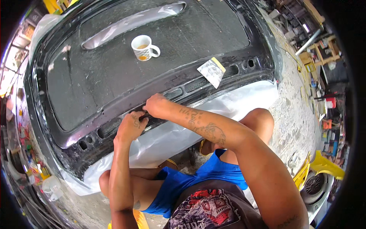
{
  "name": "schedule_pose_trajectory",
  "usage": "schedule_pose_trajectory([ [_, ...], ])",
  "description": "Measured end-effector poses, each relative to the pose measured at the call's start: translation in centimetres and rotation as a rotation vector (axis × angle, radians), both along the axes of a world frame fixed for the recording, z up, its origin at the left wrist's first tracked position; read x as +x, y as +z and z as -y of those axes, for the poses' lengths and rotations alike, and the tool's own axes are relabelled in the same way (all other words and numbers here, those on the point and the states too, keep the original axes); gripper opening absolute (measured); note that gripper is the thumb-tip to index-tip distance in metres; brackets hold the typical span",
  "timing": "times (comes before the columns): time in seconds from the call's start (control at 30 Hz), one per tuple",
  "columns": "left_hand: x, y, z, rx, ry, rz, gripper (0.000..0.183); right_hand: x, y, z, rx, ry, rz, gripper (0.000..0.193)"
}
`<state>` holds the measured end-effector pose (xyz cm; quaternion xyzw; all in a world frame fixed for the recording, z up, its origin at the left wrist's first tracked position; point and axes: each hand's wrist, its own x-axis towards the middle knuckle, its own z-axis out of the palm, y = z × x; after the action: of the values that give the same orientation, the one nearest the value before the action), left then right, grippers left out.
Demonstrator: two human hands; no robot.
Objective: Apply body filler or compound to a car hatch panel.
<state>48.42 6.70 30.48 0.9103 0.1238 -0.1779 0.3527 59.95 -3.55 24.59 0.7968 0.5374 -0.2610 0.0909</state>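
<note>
A large black car body panel (110,76) lies in front of me, with a row of slots along its near edge. My left hand (131,125) is at this edge, its fingers bent inward and closed. Right beside it, my right hand (155,105) is closed too, the fingertips of both almost meeting over the slotted strip. What the fingers pinch, if anything, is hidden. A white mug (142,42) with a brown drink in it stands on the panel. Near the right slots lies a folded sheet of sandpaper or paper (212,72) with a yellow edge.
Clear plastic sheeting (248,97) hangs out under the panel's near side. To the right, beyond the rough concrete floor (289,126), are cluttered shelves (335,99). A grey wheel-like part (315,185) and yellow cloth (326,165) lie at lower right. More clutter lines the left side.
</note>
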Motion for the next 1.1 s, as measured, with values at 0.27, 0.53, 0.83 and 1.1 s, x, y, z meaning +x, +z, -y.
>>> schedule_pose_trajectory([
  [0.27, 1.0, 1.1, 1.0, -0.062, 0.073, -0.192, 0.033, 0.7, -4.5, -1.9, -0.106, -0.016, -0.012, 0.031],
  [0.53, 0.4, 0.2, 0.4, -0.029, 0.048, -0.136, 0.033, 0.2, -2.1, -1.6, -0.209, 0.031, -0.048, 0.032],
  [0.83, 0.2, -1.3, 0.5, 0.051, 0.032, -0.033, 0.036, 0.4, -0.8, 0.1, -0.072, 0.070, 0.032, 0.029],
  [1.1, -0.2, -1.9, 0.1, 0.082, -0.002, 0.057, 0.041, 0.2, 2.2, 1.2, 0.032, 0.095, 0.033, 0.027],
])
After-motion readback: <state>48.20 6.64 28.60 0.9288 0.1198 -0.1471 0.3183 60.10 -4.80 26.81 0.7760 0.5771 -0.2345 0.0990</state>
